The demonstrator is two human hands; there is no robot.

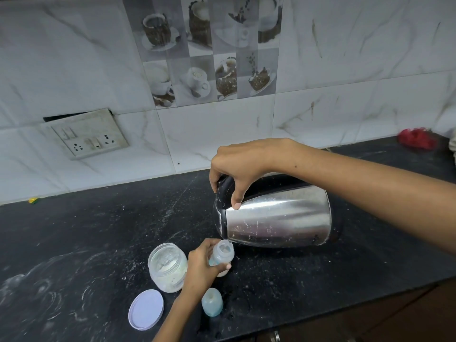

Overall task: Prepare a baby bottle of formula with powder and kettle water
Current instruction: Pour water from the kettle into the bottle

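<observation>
bottle cap (212, 301) set aside | left hand (200, 265) wraps bottle (222, 254), steadying | right hand (238, 166) clamps tipped kettle (276, 215), pouring

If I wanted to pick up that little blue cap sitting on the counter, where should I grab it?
Probably pinch the blue cap around its sides, near the wider bottom, coming down from above. It stands upright on the black counter, and its domed top looks slippery. Come from the front right: the left hand and forearm holding the baby bottle crowd its left side.
</observation>
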